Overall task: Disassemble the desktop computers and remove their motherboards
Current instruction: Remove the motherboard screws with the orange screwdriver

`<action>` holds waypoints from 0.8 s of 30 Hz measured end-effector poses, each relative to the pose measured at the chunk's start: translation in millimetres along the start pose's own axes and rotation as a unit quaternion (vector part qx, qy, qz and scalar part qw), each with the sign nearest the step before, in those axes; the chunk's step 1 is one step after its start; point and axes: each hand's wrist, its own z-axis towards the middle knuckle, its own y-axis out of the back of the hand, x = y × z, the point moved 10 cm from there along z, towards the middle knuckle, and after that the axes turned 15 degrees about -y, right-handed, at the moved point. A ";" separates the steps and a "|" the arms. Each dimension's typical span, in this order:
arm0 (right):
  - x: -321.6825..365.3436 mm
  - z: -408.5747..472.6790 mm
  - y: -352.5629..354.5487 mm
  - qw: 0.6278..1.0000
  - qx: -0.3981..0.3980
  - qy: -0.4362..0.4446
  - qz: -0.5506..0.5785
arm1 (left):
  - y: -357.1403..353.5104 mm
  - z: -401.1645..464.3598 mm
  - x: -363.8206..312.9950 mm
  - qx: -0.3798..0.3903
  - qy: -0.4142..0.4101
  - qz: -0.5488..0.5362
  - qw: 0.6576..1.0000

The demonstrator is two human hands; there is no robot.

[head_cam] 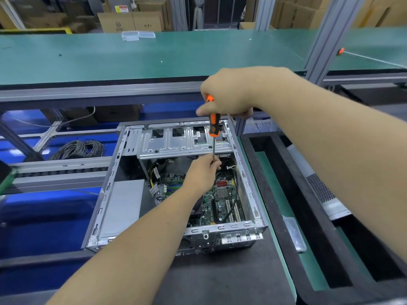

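The opened computer case [176,186] lay on the dark desk [220,280], motherboard [220,201] inside. The right hand [231,95] gripped an orange screwdriver [214,126] upright; the left hand [202,172] pinched its shaft.

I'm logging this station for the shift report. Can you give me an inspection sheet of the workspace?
Surface: dark mat under the case.
Job's things: open computer case, motherboard still inside, metal drive cage.
Clutter: clear plastic boxes on the green bench.
Grips: right hand holds the orange screwdriver; left hand pinches its shaft.
Cables: black cable over the board; grey coil at left.
Surroundings: cardboard cartons behind.
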 end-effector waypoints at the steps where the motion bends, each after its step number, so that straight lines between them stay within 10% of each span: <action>1: 1.7 -0.1 -1.1 1.000 0.002 0.011 -0.012 | 0.7 0.0 -0.5 -0.004 -0.001 -0.001 1.000; 24: 1.4 -3.9 -1.2 0.995 -0.027 0.057 0.083 | -4.1 0.7 7.7 0.000 0.005 0.002 1.000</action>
